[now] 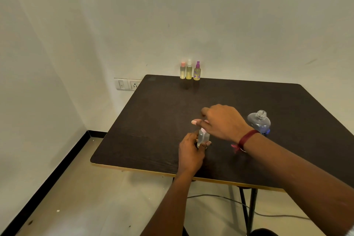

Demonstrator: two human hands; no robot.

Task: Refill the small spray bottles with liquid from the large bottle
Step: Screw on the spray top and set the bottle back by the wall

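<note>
My left hand (189,150) grips a small clear spray bottle (203,138) that stands on the dark table (153,120) near its front edge. Just above the bottle, my right hand (222,122) pinches a pale pink spray cap (195,122) in its fingertips. The large clear bottle (259,121) stands uncapped behind my right wrist, partly hidden by it. At the table's far edge stands a row of small spray bottles holding yellowish liquid: one with a pink cap (183,71), one with a white cap (189,71) and a purple one (197,72).
The table stands in a corner, with a white wall behind it and another to the left. A wall socket (127,84) sits by the far left table corner. On the floor, a cable (229,200) runs under the table past its black legs.
</note>
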